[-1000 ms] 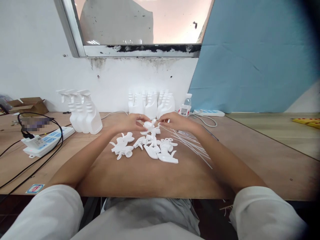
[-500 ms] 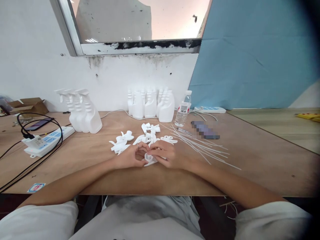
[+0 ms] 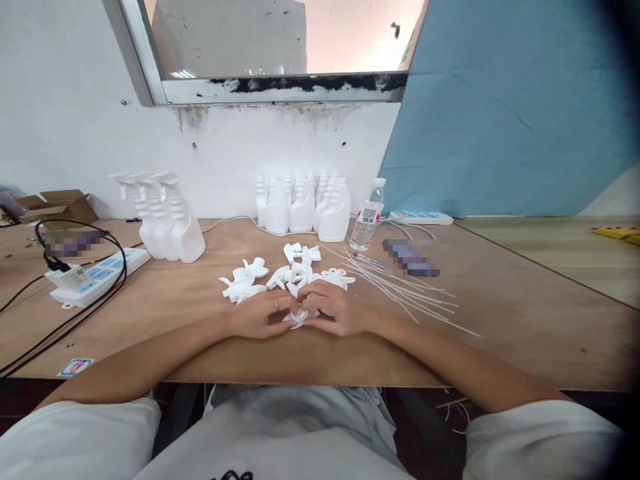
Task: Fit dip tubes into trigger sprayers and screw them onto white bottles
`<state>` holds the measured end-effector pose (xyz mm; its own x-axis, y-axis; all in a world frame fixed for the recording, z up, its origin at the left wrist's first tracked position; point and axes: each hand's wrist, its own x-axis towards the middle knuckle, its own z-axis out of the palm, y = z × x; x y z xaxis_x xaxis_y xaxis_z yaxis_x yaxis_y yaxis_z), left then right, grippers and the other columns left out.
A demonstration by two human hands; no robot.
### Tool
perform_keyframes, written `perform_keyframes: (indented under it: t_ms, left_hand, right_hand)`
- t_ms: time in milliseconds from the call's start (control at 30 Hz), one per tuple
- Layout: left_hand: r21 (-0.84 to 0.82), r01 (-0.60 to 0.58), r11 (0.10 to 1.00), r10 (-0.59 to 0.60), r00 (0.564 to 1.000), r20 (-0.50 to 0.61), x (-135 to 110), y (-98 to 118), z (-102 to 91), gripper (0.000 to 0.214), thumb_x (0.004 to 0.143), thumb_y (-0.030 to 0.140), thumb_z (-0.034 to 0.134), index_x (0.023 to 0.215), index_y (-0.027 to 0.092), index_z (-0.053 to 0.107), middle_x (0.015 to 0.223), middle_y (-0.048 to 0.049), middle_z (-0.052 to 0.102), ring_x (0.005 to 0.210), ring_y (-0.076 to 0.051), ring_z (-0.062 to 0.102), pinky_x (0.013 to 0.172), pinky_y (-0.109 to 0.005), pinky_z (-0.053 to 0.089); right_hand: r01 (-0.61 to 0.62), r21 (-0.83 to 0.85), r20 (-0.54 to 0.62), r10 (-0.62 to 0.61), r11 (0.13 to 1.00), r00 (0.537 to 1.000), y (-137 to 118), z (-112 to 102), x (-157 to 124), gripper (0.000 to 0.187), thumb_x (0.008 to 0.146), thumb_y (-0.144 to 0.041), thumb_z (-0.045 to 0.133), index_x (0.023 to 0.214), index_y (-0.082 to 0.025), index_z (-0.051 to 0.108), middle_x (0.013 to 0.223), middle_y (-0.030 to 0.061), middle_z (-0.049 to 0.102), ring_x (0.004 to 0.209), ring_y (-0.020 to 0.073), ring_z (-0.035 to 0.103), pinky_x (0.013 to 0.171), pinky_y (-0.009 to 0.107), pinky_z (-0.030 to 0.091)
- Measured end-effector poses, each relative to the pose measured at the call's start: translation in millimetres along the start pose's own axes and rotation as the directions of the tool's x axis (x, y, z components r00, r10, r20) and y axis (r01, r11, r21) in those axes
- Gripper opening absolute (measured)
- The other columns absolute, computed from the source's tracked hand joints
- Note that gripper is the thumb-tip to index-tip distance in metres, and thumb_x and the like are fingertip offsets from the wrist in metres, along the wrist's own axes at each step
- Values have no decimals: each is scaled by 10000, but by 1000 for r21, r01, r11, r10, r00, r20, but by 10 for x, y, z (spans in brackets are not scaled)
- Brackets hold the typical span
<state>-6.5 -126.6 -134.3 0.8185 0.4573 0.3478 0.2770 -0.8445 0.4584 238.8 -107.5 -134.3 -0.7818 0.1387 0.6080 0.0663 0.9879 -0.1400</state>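
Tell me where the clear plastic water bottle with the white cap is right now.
In the head view, the clear plastic water bottle stands upright right of centre, just right of the capless white spray bottles, behind the thin white tubes.

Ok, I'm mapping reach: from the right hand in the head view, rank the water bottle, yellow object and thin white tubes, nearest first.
From the right hand:
1. Thin white tubes, just right of it.
2. Water bottle, behind, toward the wall.
3. Yellow object, at the far right edge.
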Motion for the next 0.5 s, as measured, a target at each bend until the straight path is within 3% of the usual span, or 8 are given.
perform_keyframes:
  t_ms: [267, 500]
  left_hand:
    - [155, -214, 965, 218, 976, -12, -5, -113, 6, 510, 812, 524, 712, 1157, 202, 517, 1154, -125, 647, 1043, -256, 633, 876, -352, 506]
    - [219, -200, 955, 212, 977, -34, -20, -156, 59, 372, 896, 439, 639, 1148, 204, 500, 1111, -105, 669, 986, -217, 657, 839, -307, 505]
  right_hand:
    - [4, 54, -20, -3, 999, 1000, 26, 43, -19, 124, 937, -242, 591, 1031, -180, 641, 1063, 116, 620, 973, 173, 615, 845, 318, 525]
    - [-14, 75, -8, 14, 997, 1000, 65, 84, -57, 165, 938, -210, 584, 1096, -186, 626, 1098, 119, 614, 996, 175, 617, 856, 324, 532]
